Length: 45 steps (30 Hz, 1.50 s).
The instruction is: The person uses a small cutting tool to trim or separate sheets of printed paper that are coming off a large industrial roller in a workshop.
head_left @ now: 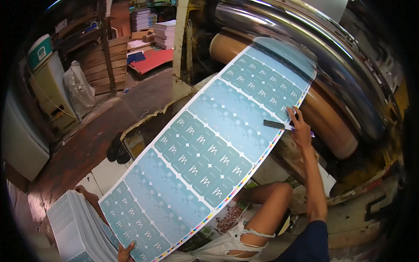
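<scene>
A long printed sheet in blue and green panels slants from the rollers at the upper right to my lap at the lower left. At its near edge my left hand pinches the border, thumb on top. My right hand is at the sheet's right edge, close to the rollers, with its fingers closed round a cutter knife. The knife's flat dark blade lies over the print, pointing left; a bit of purple handle shows behind the fingers. Where the sheet's far end meets the roller, it curves upward.
A shiny metal roller and a brown roller fill the upper right. A thick stack of printed sheets stands at lower left. Dark slippers lie on the floor. Paper piles and a red board are at the back.
</scene>
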Available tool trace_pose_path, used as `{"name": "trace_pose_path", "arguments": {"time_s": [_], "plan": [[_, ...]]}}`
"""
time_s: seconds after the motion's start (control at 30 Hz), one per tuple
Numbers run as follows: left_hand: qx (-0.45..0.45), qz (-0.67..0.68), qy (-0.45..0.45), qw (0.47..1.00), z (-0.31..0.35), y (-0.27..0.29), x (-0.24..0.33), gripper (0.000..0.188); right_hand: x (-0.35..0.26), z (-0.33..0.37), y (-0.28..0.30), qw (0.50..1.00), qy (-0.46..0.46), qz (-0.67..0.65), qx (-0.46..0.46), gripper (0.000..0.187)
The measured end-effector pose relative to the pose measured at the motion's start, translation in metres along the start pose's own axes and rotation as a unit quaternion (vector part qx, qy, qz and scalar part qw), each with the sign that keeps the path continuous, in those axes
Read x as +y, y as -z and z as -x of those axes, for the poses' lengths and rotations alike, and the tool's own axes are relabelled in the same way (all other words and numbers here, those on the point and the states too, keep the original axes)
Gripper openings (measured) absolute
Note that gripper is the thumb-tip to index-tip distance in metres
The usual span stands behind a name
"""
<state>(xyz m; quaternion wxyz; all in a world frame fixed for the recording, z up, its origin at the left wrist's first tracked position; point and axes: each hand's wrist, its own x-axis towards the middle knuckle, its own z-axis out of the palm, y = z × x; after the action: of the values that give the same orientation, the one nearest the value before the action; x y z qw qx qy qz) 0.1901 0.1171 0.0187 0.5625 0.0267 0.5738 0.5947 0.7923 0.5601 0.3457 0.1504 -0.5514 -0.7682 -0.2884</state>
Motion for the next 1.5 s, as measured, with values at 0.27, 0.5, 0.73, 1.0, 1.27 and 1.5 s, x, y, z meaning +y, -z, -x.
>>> {"name": "trace_pose_path", "arguments": {"time_s": [0.27, 0.5, 0.73, 1.0, 1.27, 1.5], "plan": [[0.094, -0.045, -0.015, 0.994, 0.027, 0.022, 0.005, 0.059, 0.018, -0.065, 0.068, 0.949, -0.050, -0.286, -0.121, 0.033], [0.114, -0.115, -0.044, 0.986, 0.040, 0.296, 0.053, 0.062, -0.191, 0.091, 0.068, 0.919, -0.098, -0.371, -0.091, 0.030], [0.107, -0.095, -0.091, 0.986, -0.053, 0.294, 0.040, 0.052, -0.297, 0.159, 0.083, 0.927, -0.114, -0.353, -0.049, 0.041], [0.125, -0.119, -0.085, 0.981, -0.118, 0.272, 0.011, 0.045, -0.339, 0.189, 0.085, 0.889, -0.194, -0.406, -0.081, 0.031], [0.176, -0.367, -0.209, 0.889, -0.122, 0.209, 0.004, 0.078, -0.348, 0.182, 0.102, 0.870, -0.173, -0.435, -0.153, 0.018], [0.262, -0.618, -0.092, 0.736, -0.092, 0.200, -0.023, 0.136, -0.359, 0.179, 0.098, 0.901, -0.074, -0.356, -0.237, 0.018]]}}
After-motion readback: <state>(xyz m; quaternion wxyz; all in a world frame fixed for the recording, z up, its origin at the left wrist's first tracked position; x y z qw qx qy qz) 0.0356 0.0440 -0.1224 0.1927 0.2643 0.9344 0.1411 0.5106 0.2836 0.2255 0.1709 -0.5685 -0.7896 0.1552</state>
